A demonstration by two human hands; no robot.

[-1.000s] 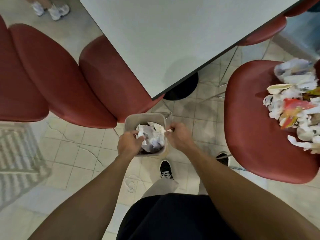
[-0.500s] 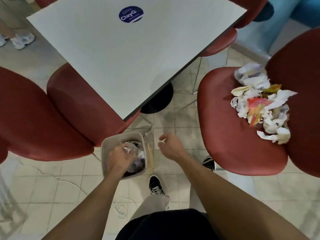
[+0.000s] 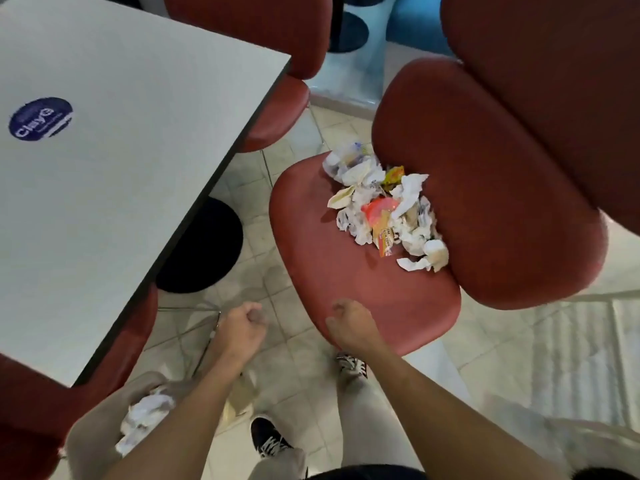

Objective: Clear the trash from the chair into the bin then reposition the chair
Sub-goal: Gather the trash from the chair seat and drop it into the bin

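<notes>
A red padded chair (image 3: 332, 271) stands to the right of the table. A heap of trash (image 3: 384, 209), crumpled white paper and orange wrappers, lies at the back of its seat against the backrest. The beige bin (image 3: 90, 424) sits on the floor at lower left, partly under my left forearm, with white paper inside. My left hand (image 3: 240, 327) hovers over the floor between bin and chair, fingers curled shut, nothing visible in it. My right hand (image 3: 349, 323) is over the seat's front edge, fingers loosely curled and holding nothing.
A white table (image 3: 104, 168) with a blue round sticker fills the left; its black round base (image 3: 201, 247) stands on the tiled floor. More red chairs sit under the table's edges and at the far side. My shoes are on the tiles below.
Both hands have left the bin and moved up and right toward the chair. My view has swung right, so the bin now sits at lower left and the trash heap is centred.
</notes>
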